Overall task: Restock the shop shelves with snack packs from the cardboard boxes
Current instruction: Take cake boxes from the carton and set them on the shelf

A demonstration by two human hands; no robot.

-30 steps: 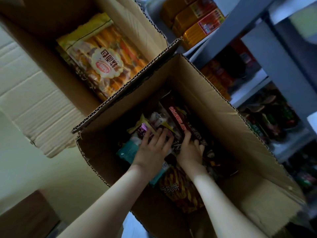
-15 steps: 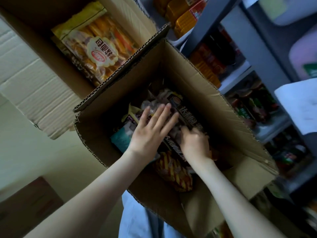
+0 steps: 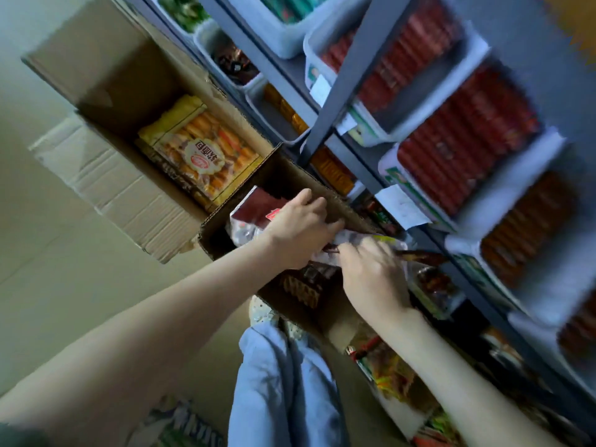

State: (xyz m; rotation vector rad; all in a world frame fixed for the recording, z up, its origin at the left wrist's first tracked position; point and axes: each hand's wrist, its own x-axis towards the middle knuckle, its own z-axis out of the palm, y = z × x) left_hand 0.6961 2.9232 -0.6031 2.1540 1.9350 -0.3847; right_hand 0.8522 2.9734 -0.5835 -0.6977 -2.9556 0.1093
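Observation:
An open cardboard box (image 3: 222,230) of mixed snack packs stands on the floor by the shelves. My left hand (image 3: 300,230) grips a bundle of snack packs (image 3: 254,214), dark red and silvery, raised above the box's rim. My right hand (image 3: 371,275) grips the bundle's right end, where a crinkly clear-and-yellow pack (image 3: 380,238) sticks out toward the shelves. More packs (image 3: 300,288) lie inside the box below my hands. A second open box (image 3: 106,69) behind it holds yellow biscuit packs (image 3: 206,156).
Grey metal shelving (image 3: 342,82) fills the right side, with white trays of red sausage packs (image 3: 451,156) and orange packs (image 3: 529,227). Lower shelves hold colourful packs (image 3: 393,375). My light blue trousers (image 3: 280,382) are below the box. Pale floor lies to the left.
Both hands have come up out of the box with a bundle of packs gripped between them. My view has swung up and right toward the shelves.

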